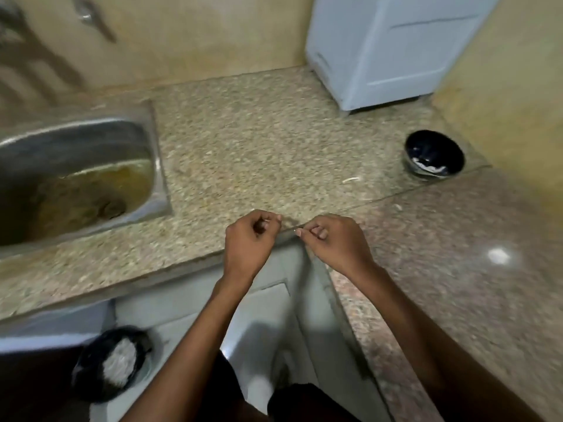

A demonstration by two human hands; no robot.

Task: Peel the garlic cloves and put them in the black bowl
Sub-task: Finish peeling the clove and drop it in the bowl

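I have both hands over the front edge of the worktop (274,141), at the corner where it turns. My left hand (248,239) has its fingers (271,219) curled in, thumb and forefinger pinched on something pale and very small; my right hand (332,242) is curled the same way, pinching a pale sliver at its tip. Whether either bit is a garlic clove or only skin I cannot tell; it is too small and blurred, so its long axis is beyond me too.

What the coming move turns on: the black bowl (434,155) sits at about two o'clock from my hands, well apart from them, near the back corner of the worktop beside the wall. My right hand is the nearer of the two, so I judge the drop falls to it, reaching up and to the right.

Inside the bowl a few white pieces lie against the near wall, peeled cloves by the look of them. A thin pale scrap (350,179) lies on the worktop between hands and bowl. At seven o'clock, down on the floor, a black-lined bin (114,365) holds a heap of whitish stuff. The steel sink (76,175) at ten o'clock holds murky residue round its drain.
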